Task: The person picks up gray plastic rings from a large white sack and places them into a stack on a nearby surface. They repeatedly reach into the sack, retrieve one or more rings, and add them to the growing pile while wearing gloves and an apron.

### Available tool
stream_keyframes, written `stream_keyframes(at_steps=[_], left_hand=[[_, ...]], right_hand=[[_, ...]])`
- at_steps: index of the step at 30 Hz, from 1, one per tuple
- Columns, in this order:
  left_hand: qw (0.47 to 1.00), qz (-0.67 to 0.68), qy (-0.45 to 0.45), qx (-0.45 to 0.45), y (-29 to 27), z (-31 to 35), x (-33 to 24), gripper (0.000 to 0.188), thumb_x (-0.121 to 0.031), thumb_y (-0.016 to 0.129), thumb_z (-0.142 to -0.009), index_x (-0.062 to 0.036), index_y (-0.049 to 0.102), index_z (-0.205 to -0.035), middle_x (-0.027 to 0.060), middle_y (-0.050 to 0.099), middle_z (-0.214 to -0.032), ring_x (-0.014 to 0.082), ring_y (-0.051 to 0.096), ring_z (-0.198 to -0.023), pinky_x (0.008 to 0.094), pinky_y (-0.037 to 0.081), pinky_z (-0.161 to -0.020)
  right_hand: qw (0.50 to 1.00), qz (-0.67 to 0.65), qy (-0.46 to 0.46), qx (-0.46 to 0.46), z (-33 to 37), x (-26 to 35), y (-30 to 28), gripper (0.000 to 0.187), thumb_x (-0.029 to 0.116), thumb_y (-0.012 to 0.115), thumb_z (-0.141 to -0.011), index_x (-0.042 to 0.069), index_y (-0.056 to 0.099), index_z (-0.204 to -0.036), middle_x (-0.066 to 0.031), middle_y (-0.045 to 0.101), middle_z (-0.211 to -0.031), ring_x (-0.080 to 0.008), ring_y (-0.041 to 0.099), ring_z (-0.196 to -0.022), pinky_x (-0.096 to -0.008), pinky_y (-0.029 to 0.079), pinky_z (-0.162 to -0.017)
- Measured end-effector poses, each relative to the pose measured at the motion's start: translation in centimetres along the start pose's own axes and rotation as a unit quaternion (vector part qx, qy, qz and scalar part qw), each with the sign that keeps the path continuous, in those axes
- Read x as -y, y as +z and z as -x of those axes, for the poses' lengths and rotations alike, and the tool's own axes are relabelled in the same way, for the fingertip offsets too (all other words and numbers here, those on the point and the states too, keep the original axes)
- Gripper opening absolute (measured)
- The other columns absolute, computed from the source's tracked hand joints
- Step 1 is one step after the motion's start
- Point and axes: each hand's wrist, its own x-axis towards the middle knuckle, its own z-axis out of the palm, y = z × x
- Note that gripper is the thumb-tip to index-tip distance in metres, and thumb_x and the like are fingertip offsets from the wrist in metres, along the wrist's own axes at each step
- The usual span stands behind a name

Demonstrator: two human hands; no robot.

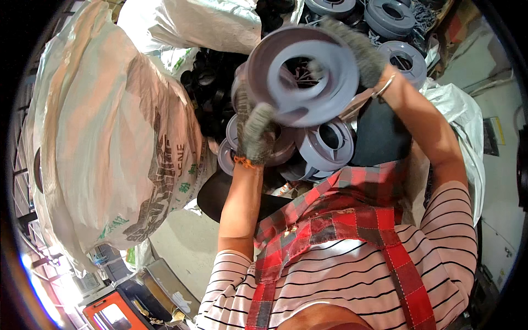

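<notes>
A large round grey plastic part (333, 102) with a hole in its middle is held up in front of me, blurred by motion. My right hand (363, 55), in a grey knit glove, grips its upper right rim. At its lower left edge is my left hand (257, 132), gloved too, thumb up and fingers partly hidden, closed around the edge. Just below lie more grey ring-shaped parts, one (330, 146) with ribs inside its opening; another (283, 147) sits close beside my left hand. A black pad or flap (382, 135) lies under my right forearm.
A bulging white woven sack (110, 143) stands at the left, another white sack (192, 25) at the far side. Black plastic pieces (212, 91) are heaped between them. More grey rings (390, 16) lie at the far right. An orange-framed box (118, 311) is at the lower left.
</notes>
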Motion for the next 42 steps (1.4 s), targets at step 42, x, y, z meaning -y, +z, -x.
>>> stream_keyframes(at_steps=[42], left_hand=[[0.979,-0.078,-0.176,0.073,1.3,5.3,-2.4,0.048,-0.021,0.065,-0.078,0.0033,0.05,-0.116,0.0154,0.059,-0.107,0.0249,0.059,-0.097,0.037,0.051,-0.081]], right_hand=[[0.966,0.192,-0.02,0.17,5.8,15.1,2.2,0.068,0.022,0.072,-0.062,0.002,0.044,-0.12,-0.0202,0.047,-0.116,-0.0342,0.047,-0.106,-0.0432,0.041,-0.092]])
